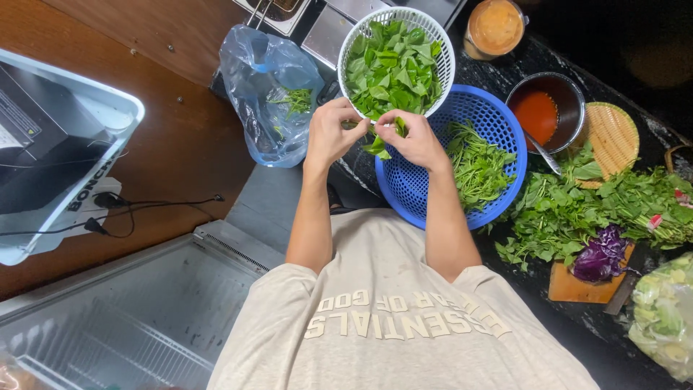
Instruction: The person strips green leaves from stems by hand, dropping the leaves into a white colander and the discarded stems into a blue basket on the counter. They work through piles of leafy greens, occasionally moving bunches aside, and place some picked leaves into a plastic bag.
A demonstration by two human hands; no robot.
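With our left hand (330, 132) and right hand (415, 139) both pinched on a leafy herb sprig (380, 141) above the blue basket (498, 130), we judge plucked leaves could miss the white colander (442, 65).

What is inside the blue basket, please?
The blue basket holds a heap of thin green stems on its right side. The white basket and both hands cover its left part, so anything there is hidden.
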